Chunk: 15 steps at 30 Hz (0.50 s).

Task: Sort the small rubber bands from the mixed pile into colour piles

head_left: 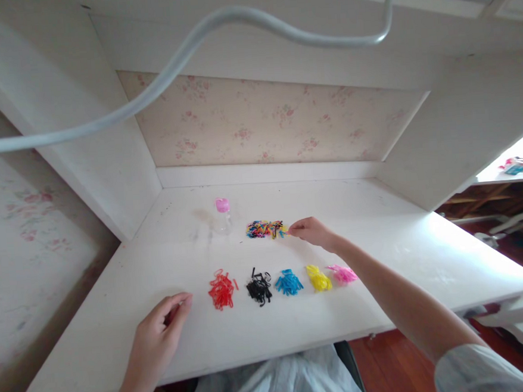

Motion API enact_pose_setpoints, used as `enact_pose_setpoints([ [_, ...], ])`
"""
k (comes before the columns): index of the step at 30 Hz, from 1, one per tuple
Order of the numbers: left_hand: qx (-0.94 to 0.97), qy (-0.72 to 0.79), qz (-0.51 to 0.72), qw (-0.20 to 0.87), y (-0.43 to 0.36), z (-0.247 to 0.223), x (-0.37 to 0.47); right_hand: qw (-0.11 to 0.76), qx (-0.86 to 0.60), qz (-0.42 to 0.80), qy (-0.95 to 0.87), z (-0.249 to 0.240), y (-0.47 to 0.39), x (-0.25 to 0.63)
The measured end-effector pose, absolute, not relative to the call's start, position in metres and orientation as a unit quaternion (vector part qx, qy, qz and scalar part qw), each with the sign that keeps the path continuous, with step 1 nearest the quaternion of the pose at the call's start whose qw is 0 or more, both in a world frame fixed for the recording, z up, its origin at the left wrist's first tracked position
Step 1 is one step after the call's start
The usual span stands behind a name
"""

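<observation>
My right hand (pixel 312 230) reaches to the right edge of a mixed pile of small coloured rubber bands (pixel 264 228). Its fingertips are pinched on a band there, whose colour is hard to make out. In front lie separate heaps: red bands (pixel 222 290), black bands (pixel 259 287), blue bands (pixel 288 283), yellow bands (pixel 318 278) and pink bands (pixel 343 274). My right forearm passes just beside the pink heap. Left of the red heap, my left hand (pixel 160 325) rests on the table with fingers curled and closed, nothing showing in them.
A clear bottle with a pink cap (pixel 222 206) stands left of the mixed pile. The white desk (pixel 200 343) has side panels and a low back ledge (pixel 269 172). A white cable (pixel 249 15) hangs across the upper view. At far right is a white chair (pixel 520 315).
</observation>
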<state>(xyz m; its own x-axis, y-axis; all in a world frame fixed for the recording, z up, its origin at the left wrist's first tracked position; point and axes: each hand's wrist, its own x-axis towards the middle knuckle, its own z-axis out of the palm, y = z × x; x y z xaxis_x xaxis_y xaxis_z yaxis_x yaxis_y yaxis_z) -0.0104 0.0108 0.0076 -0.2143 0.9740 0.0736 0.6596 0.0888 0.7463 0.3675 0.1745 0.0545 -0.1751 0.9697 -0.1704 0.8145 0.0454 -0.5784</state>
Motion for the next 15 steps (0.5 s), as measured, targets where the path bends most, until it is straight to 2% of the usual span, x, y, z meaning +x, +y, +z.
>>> enact_pose_setpoints([
  [6, 0.584, 0.702, 0.333, 0.234, 0.011, 0.004, -0.012, 0.198, -0.613, 0.349, -0.68, 0.052, 0.169, 0.384],
  [15, 0.598, 0.702, 0.321, 0.215, 0.016, 0.004, -0.011, 0.228, -0.585, 0.325, -0.708, 0.044, 0.155, 0.411],
])
